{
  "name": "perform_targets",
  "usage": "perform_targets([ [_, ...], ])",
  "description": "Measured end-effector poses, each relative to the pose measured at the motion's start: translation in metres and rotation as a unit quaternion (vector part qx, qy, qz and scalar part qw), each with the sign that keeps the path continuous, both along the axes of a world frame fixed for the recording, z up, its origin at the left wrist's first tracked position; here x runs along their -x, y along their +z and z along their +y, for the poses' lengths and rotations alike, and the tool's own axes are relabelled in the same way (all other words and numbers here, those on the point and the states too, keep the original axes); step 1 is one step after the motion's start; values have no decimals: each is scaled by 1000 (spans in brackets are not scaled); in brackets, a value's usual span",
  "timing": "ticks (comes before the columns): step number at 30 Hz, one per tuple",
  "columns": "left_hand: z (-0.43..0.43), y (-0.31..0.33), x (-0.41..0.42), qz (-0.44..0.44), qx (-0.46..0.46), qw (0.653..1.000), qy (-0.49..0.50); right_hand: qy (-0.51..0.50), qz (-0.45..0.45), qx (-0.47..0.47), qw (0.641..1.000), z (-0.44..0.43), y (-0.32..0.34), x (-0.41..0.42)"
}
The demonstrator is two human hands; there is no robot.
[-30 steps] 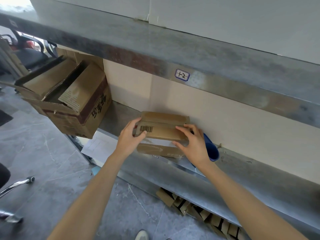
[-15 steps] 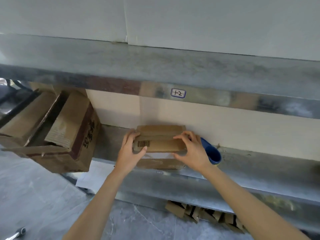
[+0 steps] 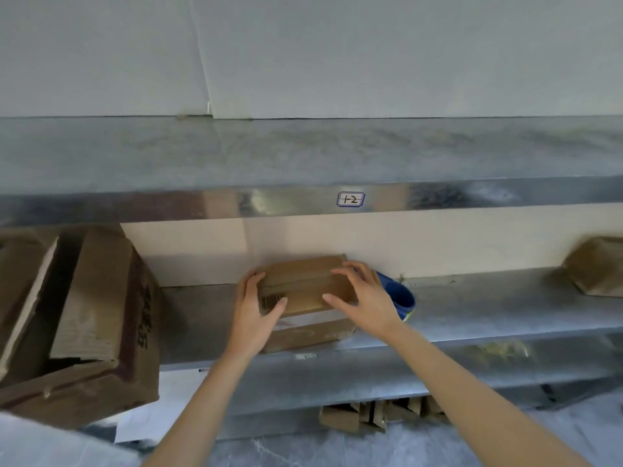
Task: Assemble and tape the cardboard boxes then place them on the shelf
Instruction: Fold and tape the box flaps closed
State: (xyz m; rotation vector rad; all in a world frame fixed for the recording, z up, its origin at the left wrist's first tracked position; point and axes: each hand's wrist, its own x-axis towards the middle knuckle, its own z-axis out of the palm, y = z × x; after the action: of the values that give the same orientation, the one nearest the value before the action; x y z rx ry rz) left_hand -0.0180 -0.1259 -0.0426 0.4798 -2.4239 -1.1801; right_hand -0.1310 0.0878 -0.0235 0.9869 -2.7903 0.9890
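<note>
The lower box (image 3: pixel 310 335) lies at the near edge of the shelf (image 3: pixel 472 308); a tug toward the near side could pull it off. On it, the left hand (image 3: pixel 256 308) and right hand (image 3: pixel 364 298) clasp the upper box (image 3: pixel 303 286), fingers (image 3: pixel 352 276) curled over its ends. Released askew, it could slide off or strike the blue object (image 3: pixel 399 298) just right.
</note>
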Motion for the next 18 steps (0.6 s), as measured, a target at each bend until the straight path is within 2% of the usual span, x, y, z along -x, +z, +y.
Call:
perform_targets([
  [6, 12, -3, 8, 19, -21, 999, 18, 20, -8, 24, 999, -14, -3, 5],
  [10, 11, -4, 8, 28, -3, 999, 23, 26, -4, 11, 1000, -21, -18, 8],
  [18, 4, -2, 20, 10, 5, 999, 32, 20, 2, 21, 1000, -23, -15, 24],
])
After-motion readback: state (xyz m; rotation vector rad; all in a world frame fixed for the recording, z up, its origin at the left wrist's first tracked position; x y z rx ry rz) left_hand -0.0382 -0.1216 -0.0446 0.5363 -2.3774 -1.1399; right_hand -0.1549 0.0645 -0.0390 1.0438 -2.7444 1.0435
